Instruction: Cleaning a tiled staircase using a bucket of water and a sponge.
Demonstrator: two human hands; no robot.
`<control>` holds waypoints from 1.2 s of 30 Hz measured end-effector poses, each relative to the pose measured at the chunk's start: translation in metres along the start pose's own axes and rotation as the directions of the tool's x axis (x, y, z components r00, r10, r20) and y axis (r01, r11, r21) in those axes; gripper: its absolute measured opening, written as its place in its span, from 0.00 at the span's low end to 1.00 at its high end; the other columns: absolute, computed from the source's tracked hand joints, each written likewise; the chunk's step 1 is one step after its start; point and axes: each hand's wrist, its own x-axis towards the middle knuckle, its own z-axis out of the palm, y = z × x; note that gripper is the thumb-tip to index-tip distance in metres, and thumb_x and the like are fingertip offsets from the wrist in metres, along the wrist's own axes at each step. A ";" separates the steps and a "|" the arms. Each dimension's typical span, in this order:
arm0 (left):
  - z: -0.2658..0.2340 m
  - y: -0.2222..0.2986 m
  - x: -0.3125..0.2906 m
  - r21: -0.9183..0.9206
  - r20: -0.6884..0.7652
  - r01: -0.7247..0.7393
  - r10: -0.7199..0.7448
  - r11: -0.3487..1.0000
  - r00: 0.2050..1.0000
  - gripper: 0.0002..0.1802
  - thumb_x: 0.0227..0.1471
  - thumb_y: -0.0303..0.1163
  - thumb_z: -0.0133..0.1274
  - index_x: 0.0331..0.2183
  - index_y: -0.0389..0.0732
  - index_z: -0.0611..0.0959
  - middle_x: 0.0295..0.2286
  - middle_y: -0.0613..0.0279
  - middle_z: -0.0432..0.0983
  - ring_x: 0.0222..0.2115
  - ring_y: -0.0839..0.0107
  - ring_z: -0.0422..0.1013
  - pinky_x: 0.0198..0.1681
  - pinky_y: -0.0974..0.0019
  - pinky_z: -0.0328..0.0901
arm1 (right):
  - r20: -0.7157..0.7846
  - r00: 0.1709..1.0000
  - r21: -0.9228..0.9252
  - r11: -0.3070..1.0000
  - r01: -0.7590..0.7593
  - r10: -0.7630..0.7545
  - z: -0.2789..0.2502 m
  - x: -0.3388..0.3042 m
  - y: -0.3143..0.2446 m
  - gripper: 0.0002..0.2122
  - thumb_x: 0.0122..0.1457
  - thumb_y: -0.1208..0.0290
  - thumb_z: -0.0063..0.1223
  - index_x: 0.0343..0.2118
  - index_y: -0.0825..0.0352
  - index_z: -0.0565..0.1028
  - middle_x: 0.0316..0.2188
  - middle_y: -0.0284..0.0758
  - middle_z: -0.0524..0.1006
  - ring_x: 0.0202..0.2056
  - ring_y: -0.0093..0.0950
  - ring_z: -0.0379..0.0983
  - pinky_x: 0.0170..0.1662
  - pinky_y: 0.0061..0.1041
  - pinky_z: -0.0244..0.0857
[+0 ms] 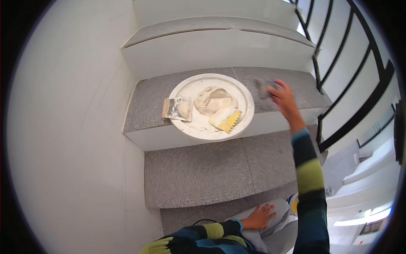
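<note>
My right hand point(284, 98) reaches out over the grey stair tread, closed on a small grey object point(264, 88). Motion blurs that object, so its kind cannot be made out. Left of it sits a round white lid or tray point(186, 86) with a mound of beige putty point(207, 101) in its middle. A yellow notched spreader point(230, 122), smeared with putty, lies at the mound's near side. Across the left rim rests a wide flat scraper point(171, 109) with a lump of putty on its blade. Fingers spread, my left hand point(260, 216) lies flat on my grey-trousered leg.
A white wall point(72, 110) borders the stairs on the left. Black metal railings point(359, 101) run along the right side. Further grey steps point(220, 24) with white risers rise ahead. Beside my leg, partly behind my right sleeve, stands a yellow and blue container point(293, 205).
</note>
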 end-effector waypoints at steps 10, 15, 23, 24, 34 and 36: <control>0.021 -0.023 0.006 0.038 0.120 0.007 -0.012 0.999 0.993 0.35 0.44 0.50 0.52 0.52 0.43 0.69 0.59 0.48 0.47 0.60 0.49 0.42 0.57 0.42 0.43 | 0.067 0.963 -0.544 0.799 0.256 -0.263 0.047 0.012 0.020 0.33 0.46 0.49 0.59 0.50 0.69 0.69 0.48 0.50 0.67 0.50 0.42 0.63 0.51 0.34 0.59; 0.017 -0.042 0.014 0.037 -0.053 -0.142 0.144 0.989 0.988 0.35 0.44 0.47 0.53 0.51 0.37 0.69 0.56 0.37 0.51 0.59 0.43 0.43 0.58 0.45 0.42 | -0.005 0.995 -0.229 0.969 0.091 -0.095 -0.057 -0.144 0.035 0.20 0.52 0.56 0.56 0.40 0.70 0.75 0.29 0.35 0.77 0.30 0.23 0.73 0.35 0.24 0.67; 0.033 0.017 0.029 0.133 0.173 -0.338 0.314 0.932 0.934 0.45 0.46 0.49 0.53 0.59 0.41 0.53 0.58 0.38 0.40 0.58 0.39 0.40 0.59 0.47 0.40 | -0.588 0.688 0.047 0.867 -0.496 0.425 -0.161 -0.544 0.137 0.12 0.52 0.65 0.52 0.27 0.70 0.79 0.22 0.35 0.78 0.23 0.22 0.75 0.27 0.21 0.69; 0.030 0.013 0.028 0.161 0.173 -0.329 0.302 0.930 0.938 0.45 0.47 0.50 0.52 0.59 0.41 0.53 0.58 0.36 0.39 0.59 0.39 0.40 0.59 0.47 0.40 | -0.730 0.568 0.228 0.920 -0.320 0.379 -0.146 -0.561 0.140 0.12 0.52 0.65 0.51 0.26 0.71 0.79 0.23 0.36 0.78 0.23 0.23 0.75 0.27 0.21 0.69; 0.032 0.056 0.037 0.334 0.363 -0.276 0.148 0.901 0.920 0.55 0.45 0.55 0.55 0.60 0.35 0.44 0.58 0.31 0.33 0.59 0.38 0.33 0.59 0.46 0.40 | -0.858 0.506 0.039 0.993 -0.113 0.091 -0.139 -0.620 0.126 0.13 0.51 0.67 0.55 0.36 0.71 0.76 0.30 0.39 0.79 0.28 0.26 0.75 0.32 0.24 0.68; -0.003 0.044 0.056 0.443 0.276 -0.166 0.043 0.881 0.960 0.57 0.43 0.56 0.56 0.59 0.34 0.43 0.58 0.32 0.34 0.59 0.39 0.32 0.60 0.45 0.39 | -0.874 0.476 0.070 0.995 -0.074 0.097 -0.156 -0.634 0.146 0.13 0.52 0.68 0.54 0.39 0.71 0.75 0.33 0.36 0.79 0.33 0.24 0.74 0.37 0.23 0.68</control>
